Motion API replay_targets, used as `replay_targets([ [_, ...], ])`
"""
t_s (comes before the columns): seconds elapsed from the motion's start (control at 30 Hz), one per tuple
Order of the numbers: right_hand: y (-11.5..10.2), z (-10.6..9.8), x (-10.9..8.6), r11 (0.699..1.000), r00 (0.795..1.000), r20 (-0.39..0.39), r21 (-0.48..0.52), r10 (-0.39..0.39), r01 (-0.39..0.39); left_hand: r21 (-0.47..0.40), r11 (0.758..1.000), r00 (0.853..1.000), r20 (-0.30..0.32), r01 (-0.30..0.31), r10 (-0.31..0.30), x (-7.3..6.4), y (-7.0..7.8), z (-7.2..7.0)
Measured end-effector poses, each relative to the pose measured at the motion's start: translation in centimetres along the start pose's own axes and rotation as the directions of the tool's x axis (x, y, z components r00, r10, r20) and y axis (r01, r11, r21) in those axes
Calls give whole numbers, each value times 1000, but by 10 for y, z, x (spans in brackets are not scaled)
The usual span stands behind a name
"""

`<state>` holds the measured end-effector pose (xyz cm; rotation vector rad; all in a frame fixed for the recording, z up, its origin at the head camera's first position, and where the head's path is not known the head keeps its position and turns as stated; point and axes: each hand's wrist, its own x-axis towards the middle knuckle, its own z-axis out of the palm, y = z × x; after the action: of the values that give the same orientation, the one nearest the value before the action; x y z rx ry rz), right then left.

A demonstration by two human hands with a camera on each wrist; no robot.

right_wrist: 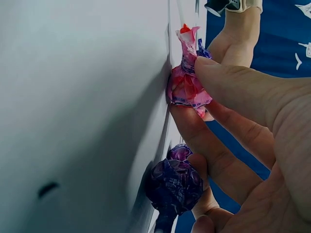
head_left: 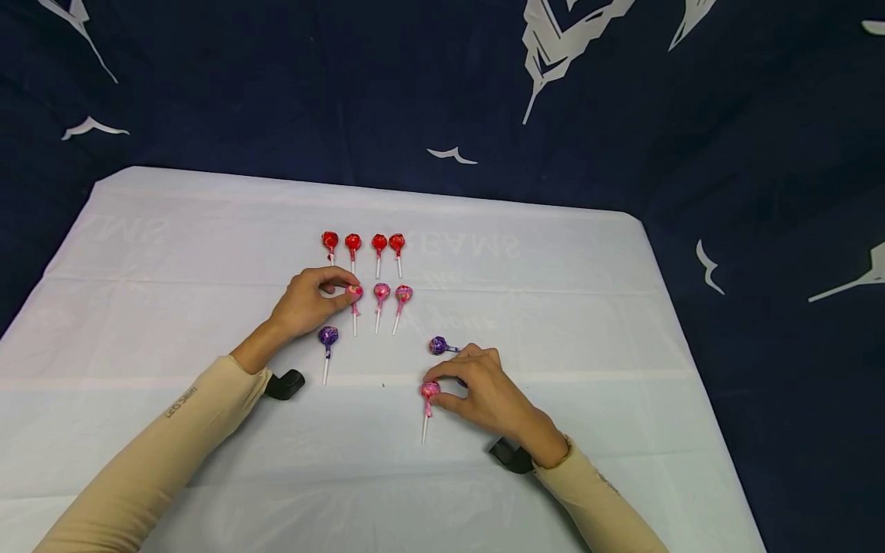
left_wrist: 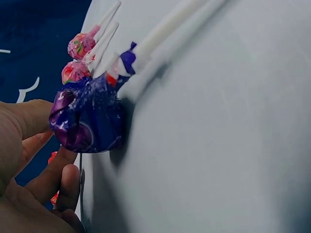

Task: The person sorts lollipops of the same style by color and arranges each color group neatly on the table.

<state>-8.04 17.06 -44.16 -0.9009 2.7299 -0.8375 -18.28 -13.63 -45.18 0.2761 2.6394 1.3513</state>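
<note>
My left hand (head_left: pixel 313 302) pinches a pink lollipop (head_left: pixel 355 307) at its wrapped head, the leftmost of the pink row. My right hand (head_left: pixel 489 393) holds another pink lollipop (head_left: pixel 430 390) between thumb and finger, its stick pointing toward me. In the right wrist view that pink lollipop (right_wrist: pixel 187 87) is close up, with a purple lollipop (right_wrist: pixel 174 184) below it by the curled lower fingers and one more partly hidden behind. The head view has a purple lollipop (head_left: pixel 439 346) just beyond the right hand. A further purple lollipop (head_left: pixel 328 336) lies below the left hand and looms large in the left wrist view.
Several red lollipops (head_left: pixel 353 242) form a row farther back. Two pink lollipops (head_left: pixel 382 292) lie right of the left hand, sticks toward me. All rest on a white cloth-covered table (head_left: pixel 588 307), with a dark blue patterned fabric (head_left: pixel 346 92) behind it.
</note>
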Motion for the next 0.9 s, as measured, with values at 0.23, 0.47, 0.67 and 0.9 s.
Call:
replay_targets([
  [0.23, 0, -1, 0, 1000, 1000, 2, -8, 3, -3, -2, 1000, 1000, 1, -4, 4, 0, 0, 0],
  [0.47, 0, 0, 0, 1000, 1000, 4, -19, 1, -1, 0, 1000, 1000, -8, -6, 6, -1, 0, 0],
  [0.67, 1, 0, 0, 1000, 1000, 6, -18, 0, 0, 4, 1000, 1000, -17, -3, 3, -1, 1, -1],
  [0.9, 1, -1, 1, 1000, 1000, 2, -17, 1, -1, 9, 1000, 999, -44, -21, 21, -1, 5, -2],
])
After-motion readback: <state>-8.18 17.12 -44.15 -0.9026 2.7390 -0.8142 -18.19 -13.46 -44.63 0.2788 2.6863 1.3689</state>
